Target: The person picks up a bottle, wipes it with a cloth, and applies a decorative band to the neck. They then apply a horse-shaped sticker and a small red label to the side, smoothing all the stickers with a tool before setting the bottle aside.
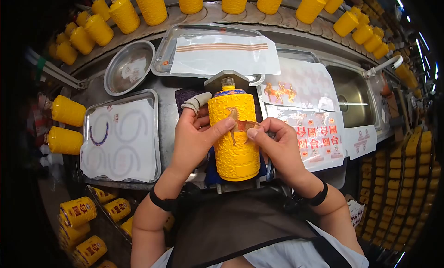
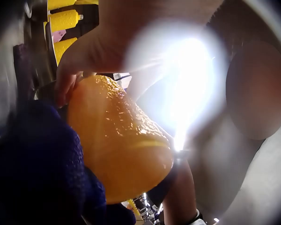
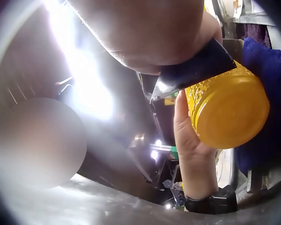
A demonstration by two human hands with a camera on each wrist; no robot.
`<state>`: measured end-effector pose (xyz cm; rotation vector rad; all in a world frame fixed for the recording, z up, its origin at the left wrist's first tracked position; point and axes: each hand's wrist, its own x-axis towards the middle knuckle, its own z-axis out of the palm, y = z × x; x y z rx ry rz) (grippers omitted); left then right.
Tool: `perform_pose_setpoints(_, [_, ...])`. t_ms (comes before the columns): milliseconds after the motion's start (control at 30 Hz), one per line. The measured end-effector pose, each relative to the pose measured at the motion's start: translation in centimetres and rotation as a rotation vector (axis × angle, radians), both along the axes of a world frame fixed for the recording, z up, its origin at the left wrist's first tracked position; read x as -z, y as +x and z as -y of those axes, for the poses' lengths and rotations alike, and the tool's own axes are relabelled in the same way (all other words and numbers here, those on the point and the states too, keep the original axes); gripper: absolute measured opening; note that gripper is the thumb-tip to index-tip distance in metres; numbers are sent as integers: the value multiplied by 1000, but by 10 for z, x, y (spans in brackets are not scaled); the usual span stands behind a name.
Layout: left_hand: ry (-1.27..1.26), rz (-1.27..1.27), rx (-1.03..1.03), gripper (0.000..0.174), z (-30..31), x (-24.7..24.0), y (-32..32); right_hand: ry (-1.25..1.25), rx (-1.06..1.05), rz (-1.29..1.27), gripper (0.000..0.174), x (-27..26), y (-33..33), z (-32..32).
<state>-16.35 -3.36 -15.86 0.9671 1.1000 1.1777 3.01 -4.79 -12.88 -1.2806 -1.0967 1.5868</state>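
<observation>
Left hand (image 1: 193,139) curls round the yellow bottle (image 1: 235,150) from nine o'clock. Right hand (image 1: 279,150) clamps a dark scraper (image 3: 196,70) at three. The tray (image 1: 157,129) edge crowds the left.

Bottle (image 1: 233,143) lies dead centre on a cloth (image 1: 210,173), neck away from the person. Left hand (image 1: 192,141) grips its left flank, right hand (image 1: 277,145) sits at its right. Between the thumbs, a decal (image 1: 241,125) lies on the bottle's top side, its right end pinched by the right hand. Left of all this is a tray (image 1: 156,129) with a sheet (image 1: 120,143) in it, and behind that a bowl (image 1: 113,73). Behind the bottle, a second tray (image 1: 162,55) sits under another sheet (image 1: 226,53). To the right are decal sheets (image 1: 317,141), then a sink (image 1: 356,106). Rows of bottles (image 1: 189,0) ring the back.
</observation>
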Motion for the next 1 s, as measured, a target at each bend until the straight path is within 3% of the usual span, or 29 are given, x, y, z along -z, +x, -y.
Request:
perform_pose_setpoints(133, [-63,21,18,69,-3,2,-5,-37,-89,78,20,-2,7,1])
perform_pose_setpoints(333, [-47,77,0,75,6,8,-4,-91,20,25,22,13,18,-3])
perform_pose_setpoints(433, [-29,72,-1,77,8,8,0,40,-36,121,27,17,8,-8])
perform_pose_setpoints(533, [-8,67,-1,77,9,8,0,109,-27,-2,31,30,6,-10])
perform_pose_setpoints(633, [-6,63,6,77,10,10,-2,60,-51,13,33,28,8,-10])
perform_pose_setpoints(833, [-13,71,8,77,10,11,-1,0,-118,112,29,22,14,-11])
perform_pose_setpoints(900, [-21,81,10,76,10,12,-2,6,-81,23,27,19,11,-10])
perform_pose_setpoints(1000, [-122,278,-21,76,11,13,-4,-4,-69,-30,25,20,9,-11])
